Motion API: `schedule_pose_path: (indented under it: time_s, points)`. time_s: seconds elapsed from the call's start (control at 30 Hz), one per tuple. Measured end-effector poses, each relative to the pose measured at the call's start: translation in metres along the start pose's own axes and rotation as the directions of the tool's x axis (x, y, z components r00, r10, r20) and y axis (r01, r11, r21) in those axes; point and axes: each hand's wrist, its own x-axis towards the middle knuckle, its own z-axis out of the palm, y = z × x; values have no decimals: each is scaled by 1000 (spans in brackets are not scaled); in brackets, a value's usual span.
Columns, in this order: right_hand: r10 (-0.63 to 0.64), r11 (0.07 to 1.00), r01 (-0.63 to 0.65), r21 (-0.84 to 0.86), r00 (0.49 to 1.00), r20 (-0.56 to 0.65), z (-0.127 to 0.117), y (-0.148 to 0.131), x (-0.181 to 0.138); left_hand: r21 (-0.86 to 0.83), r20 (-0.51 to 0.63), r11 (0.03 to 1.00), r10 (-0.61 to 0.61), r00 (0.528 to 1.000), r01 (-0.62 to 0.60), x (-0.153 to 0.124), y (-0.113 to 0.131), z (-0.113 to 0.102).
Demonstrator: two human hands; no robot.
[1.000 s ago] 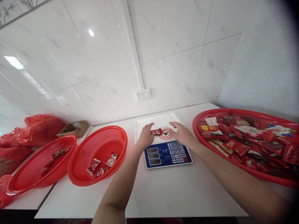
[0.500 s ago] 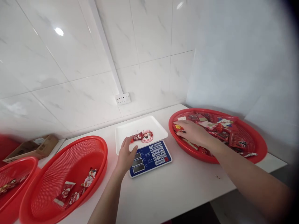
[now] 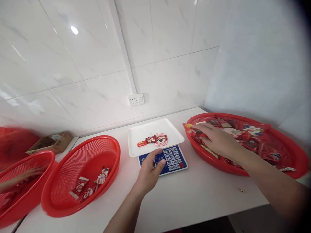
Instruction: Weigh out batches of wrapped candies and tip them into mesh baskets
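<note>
— Starting with the left hand (image 3: 148, 174), how placed?

— Over the front panel (image 3: 173, 158) of the scale, thumb and fingers spread, nothing between them. Cannot tell whether touching the panel.

— And the right hand (image 3: 216, 137)?

— Bent over the left end of the right-side basket (image 3: 220, 166), fingers curved at a red packet (image 3: 189, 125) with yellow print, right by the rim. Cannot tell whether pinching it or merely touching.

— Anything on the pan (image 3: 167, 126)?

— Yes: a red-and-white wrapper (image 3: 161, 139), lying flat. Hard to say whether one piece or several, end to end.

— Any worry?

— Mainly a dropped packet. Without a firm pinch, likely to slip on slick film and fall outside the rim onto the counter (image 3: 194, 197).

— And with the left hand?

— Possibly a stray key press, from dipping a finger; or a missed reading, from covering part of the display.

— Worth minding the middle basket (image 3: 89, 152)?

— Less so. Just a few wrapped pieces (image 3: 80, 187) inside, well below the rim.
</note>
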Motion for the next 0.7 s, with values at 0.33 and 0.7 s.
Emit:
schedule_pose_path:
  time_s: [0.33,0.7]
  points:
    - [-311,733,4,680,891,331,32,-73,-52,-505,55,841,-192,980,194,-23,0,23]
    - [-25,287,-402,870,905,426,61,-82,4,-397,-270,914,-197,942,77,-30,-10,0]
